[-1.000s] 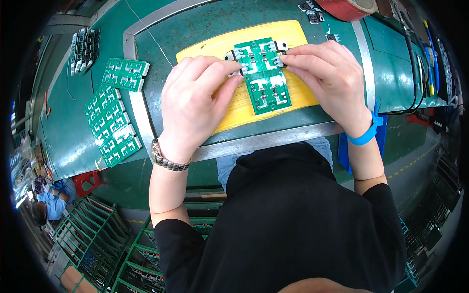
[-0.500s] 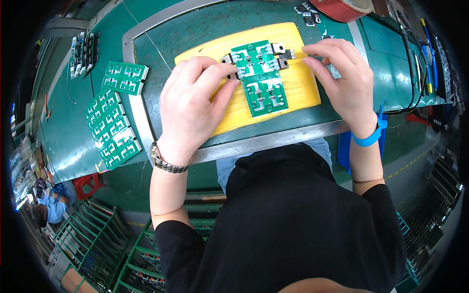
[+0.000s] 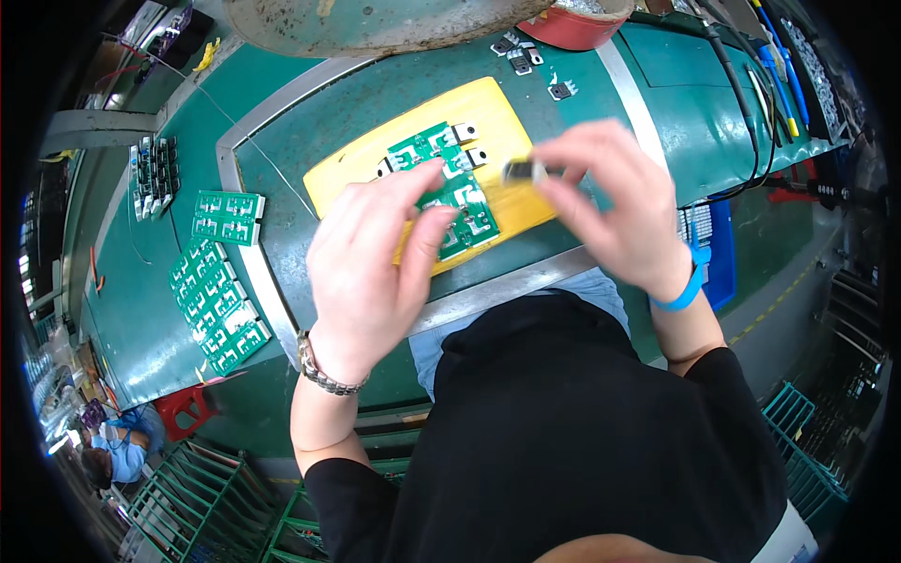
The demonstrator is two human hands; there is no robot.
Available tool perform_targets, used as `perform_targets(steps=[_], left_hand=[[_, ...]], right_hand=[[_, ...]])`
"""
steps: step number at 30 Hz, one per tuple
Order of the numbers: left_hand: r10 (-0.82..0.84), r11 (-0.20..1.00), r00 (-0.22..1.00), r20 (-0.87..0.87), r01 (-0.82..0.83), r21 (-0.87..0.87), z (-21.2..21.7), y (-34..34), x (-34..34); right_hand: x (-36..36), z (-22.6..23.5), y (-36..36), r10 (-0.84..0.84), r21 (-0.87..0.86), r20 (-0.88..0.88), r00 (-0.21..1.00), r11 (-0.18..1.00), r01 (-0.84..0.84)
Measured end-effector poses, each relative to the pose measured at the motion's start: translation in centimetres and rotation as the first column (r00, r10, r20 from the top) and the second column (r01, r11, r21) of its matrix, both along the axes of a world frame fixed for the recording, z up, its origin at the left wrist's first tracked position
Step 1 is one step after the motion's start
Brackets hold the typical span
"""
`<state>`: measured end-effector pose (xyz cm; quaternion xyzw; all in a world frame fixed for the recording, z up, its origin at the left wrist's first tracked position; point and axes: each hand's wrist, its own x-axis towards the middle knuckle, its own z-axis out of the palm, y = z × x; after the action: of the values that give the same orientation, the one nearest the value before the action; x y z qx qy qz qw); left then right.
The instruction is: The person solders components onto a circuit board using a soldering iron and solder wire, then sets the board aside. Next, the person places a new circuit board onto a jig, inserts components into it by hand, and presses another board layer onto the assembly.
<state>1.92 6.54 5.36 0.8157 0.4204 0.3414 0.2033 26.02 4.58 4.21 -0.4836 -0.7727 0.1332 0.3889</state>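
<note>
Head view: right hand (image 3: pixel 615 202) pinches a small black component (image 3: pixel 522 171) between thumb and fingertips, lifted clear of the bench. Left hand (image 3: pixel 371 267) rests fingers down on the green circuit board (image 3: pixel 446 188), not clamped round it, just pressing. Board lies on the yellow pad (image 3: pixel 352 169), w/ 2 or more like parts seated along its far edge.

To do it well, imo: keep the board pinned flat, turn the part so its legs face the board, line up before lowering, don't force it.

Rel. to grip: board sits just left of and below the pinched part, near but apart; under the left fingertips, touching. Spare components (image 3: pixel 521 52) lie well beyond both hands; more green boards (image 3: pixel 221 291) well off to the left.
</note>
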Motion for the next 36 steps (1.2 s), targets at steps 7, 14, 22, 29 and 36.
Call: perform_targets(steps=[7,14,22,29,36], left_hand=[[-0.027,0.821,0.924,0.382,0.239,-0.519,-0.5,-1.0,0.5],[0.19,0.625,0.842,0.505,0.294,-0.723,-0.5,-1.7,-0.2],[0.257,0.908,0.883,0.393,-0.081,-0.411,-2.5,-1.2,-2.8],[0.178,0.971,0.984,0.026,-0.18,0.156,-3.7,-1.3,-2.1],[0.182,0.936,0.981,-0.073,-0.15,0.32,-4.6,-1.8,-1.3]], right_hand=[[-0.4,-0.1,0.3,0.087,0.139,0.079,0.993,0.986,-0.097],[-1.7,-0.2,0.7,0.197,0.205,0.115,0.974,0.954,-0.217],[3.3,-1.5,5.5,-0.144,0.197,0.502,0.853,0.979,0.05],[4.2,-3.2,5.2,-0.212,0.2,0.443,0.871,0.971,0.134],[-1.0,-1.2,1.4,0.189,-0.066,-0.15,0.97,0.977,-0.201]])
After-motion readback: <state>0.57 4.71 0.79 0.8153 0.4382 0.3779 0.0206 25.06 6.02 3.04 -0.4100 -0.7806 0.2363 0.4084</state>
